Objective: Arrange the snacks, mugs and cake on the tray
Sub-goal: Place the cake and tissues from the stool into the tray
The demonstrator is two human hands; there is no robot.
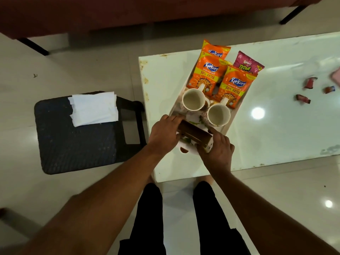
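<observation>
left hand (161,131) and right hand (217,150) each clasp one end of the brown cake box (193,133), low over the tray (190,151) at its near end, just beside the mugs (193,99) at its middle. it looks light and stiff but crushable, so a gentle hold at the ends seems best.

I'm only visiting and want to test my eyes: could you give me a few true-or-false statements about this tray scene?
1. The left hand and the right hand both hold the brown cake box at the near end of the tray. True.
2. The two mugs are full of tea. False: both look empty.
3. Three orange packets and one pink packet lie at the far end. True.
4. The white napkins lie on the table. False: they lie on the black stool.
</observation>
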